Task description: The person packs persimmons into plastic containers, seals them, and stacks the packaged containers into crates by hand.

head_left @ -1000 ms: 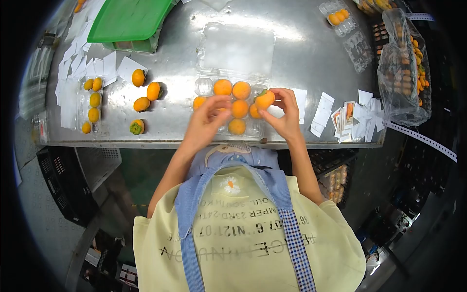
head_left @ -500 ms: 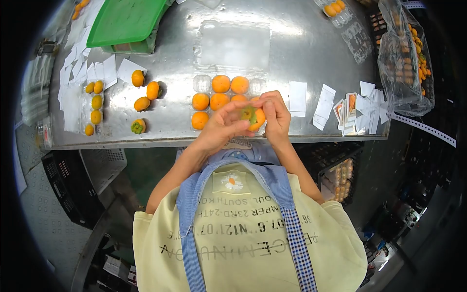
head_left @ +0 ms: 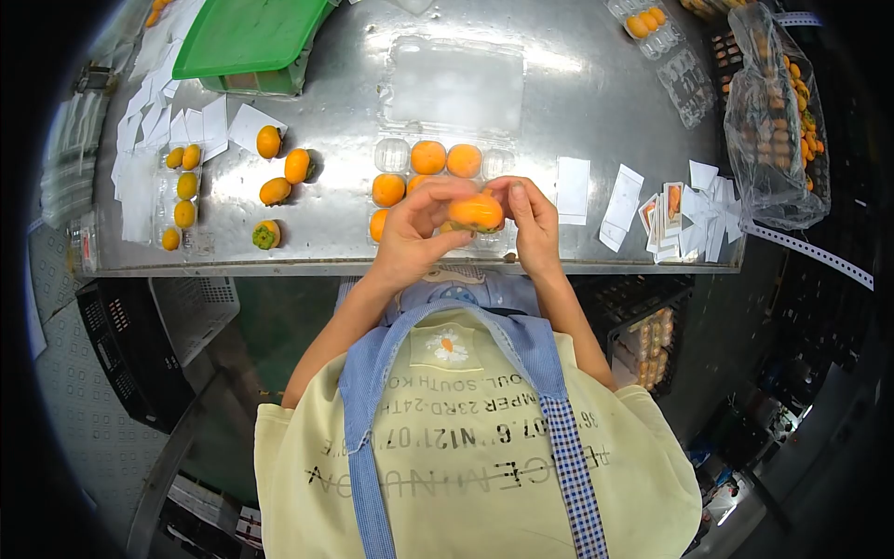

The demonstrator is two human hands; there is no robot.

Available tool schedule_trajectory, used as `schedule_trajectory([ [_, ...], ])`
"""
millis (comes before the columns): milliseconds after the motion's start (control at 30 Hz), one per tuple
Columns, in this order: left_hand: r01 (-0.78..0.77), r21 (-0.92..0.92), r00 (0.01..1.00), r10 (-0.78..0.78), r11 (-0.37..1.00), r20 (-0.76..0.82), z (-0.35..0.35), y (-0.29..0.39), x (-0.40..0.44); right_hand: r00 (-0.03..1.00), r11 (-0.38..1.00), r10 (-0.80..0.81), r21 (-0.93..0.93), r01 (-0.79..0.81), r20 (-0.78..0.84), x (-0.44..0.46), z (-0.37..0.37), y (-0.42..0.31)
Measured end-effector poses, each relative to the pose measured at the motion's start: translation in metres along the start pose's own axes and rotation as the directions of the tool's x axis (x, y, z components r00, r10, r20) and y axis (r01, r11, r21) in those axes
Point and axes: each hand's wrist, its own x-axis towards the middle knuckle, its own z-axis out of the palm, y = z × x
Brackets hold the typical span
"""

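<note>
The metal worktop [head_left: 591, 121] carries an open plastic tray [head_left: 391, 156] midway along its near edge. Above the tray are the left hand [head_left: 410, 233], clamped, and the right hand [head_left: 534, 224], whose grip I cannot tell; between them, the left holds an orange fruit [head_left: 476, 213].

Green-lidded box [head_left: 251, 42] on the metal table [head_left: 340, 121], black crate [head_left: 130, 359] below.

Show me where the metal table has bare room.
The grey metal table is bare between the loose orange persimmons and the clear plastic fruit tray; more widely, between the tray's open clear lid and the clear plastic pack at upper right. Crowded: left end, white paper slips; front right, white paper cards; over the tray, left hand and right hand.
</note>
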Motion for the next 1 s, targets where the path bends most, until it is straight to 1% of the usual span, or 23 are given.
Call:
schedule_trajectory([
  [100, 0.031, 0.139, 0.999, -0.025, 0.99, -0.047, 0.005, 0.007, 0.0, 1.0, 1.0, 0.018, -0.02, -0.017, 0.025, 0.0, 0.001, -0.004],
  [200, 0.059, 0.288, 0.991, -0.023, 0.956, -0.128, 0.008, 0.008, -0.002, 0.997, 0.999, 0.048, -0.024, -0.047, 0.053, -0.001, 0.003, -0.005],
  [300, 0.028, 0.397, 0.987, 0.038, 0.918, -0.157, 0.011, 0.008, -0.003, 0.991, 0.996, 0.092, -0.012, -0.091, 0.095, -0.003, 0.002, -0.003],
  [367, -0.011, 0.542, 0.99, 0.086, 0.841, -0.114, 0.01, 0.011, -0.002, 0.987, 0.993, 0.116, -0.017, -0.115, 0.112, -0.003, 0.001, -0.002],
  [400, -0.031, 0.608, 0.99, 0.106, 0.793, -0.089, 0.01, 0.013, -0.002, 0.986, 0.992, 0.118, -0.048, -0.113, 0.122, -0.002, 0.0, 0.001],
  [467, -0.063, 0.661, 0.991, 0.127, 0.747, -0.05, 0.012, 0.017, -0.001, 0.982, 0.988, 0.123, -0.11, -0.107, 0.14, -0.001, -0.003, 0.007],
  [567, -0.142, 0.729, 0.981, 0.193, 0.67, 0.014, 0.009, 0.015, 0.0, 0.973, 0.984, 0.148, -0.121, -0.128, 0.178, 0.001, -0.003, 0.002],
  [600, -0.173, 0.748, 0.975, 0.22, 0.641, 0.037, 0.008, 0.014, 0.0, 0.978, 0.989, 0.116, -0.114, -0.097, 0.173, 0.001, -0.002, 0.0],
  [700, -0.064, 0.696, 0.983, 0.166, 0.715, -0.08, 0.009, 0.01, 0.0, 0.987, 0.993, 0.015, -0.122, 0.005, 0.162, 0.002, 0.002, -0.008],
  [733, 0.022, 0.553, 0.986, 0.073, 0.833, -0.149, 0.006, 0.005, -0.001, 0.986, 0.989, -0.02, -0.142, 0.044, 0.163, 0.001, 0.002, -0.01],
  [767, 0.107, 0.388, 0.979, -0.03, 0.916, -0.199, 0.0, -0.003, -0.003, 0.985, 0.983, -0.056, -0.164, 0.083, 0.164, 0.001, 0.002, -0.01],
  [800, 0.189, 0.206, 0.963, -0.14, 0.96, -0.229, -0.003, -0.004, -0.003, 0.984, 0.981, -0.078, -0.166, 0.104, 0.159, 0.001, 0.002, -0.01],
  [833, 0.257, 0.078, 0.948, -0.235, 0.963, -0.213, -0.005, -0.003, -0.003, 0.983, 0.978, -0.099, -0.168, 0.125, 0.155, 0.001, 0.002, -0.009],
  [900, 0.386, -0.174, 0.9, -0.412, 0.906, -0.144, -0.008, 0.004, -0.001, 0.981, 0.97, -0.136, -0.183, 0.161, 0.142, 0.001, 0.003, -0.008],
  [967, 0.412, -0.242, 0.884, -0.45, 0.878, -0.125, -0.005, 0.008, 0.0, 0.978, 0.959, -0.166, -0.21, 0.19, 0.127, 0.001, 0.004, -0.007],
  [1000, 0.424, -0.275, 0.876, -0.468, 0.863, -0.115, -0.004, 0.008, -0.001, 0.976, 0.946, -0.167, -0.257, 0.199, 0.142, 0.001, 0.004, -0.007],
])
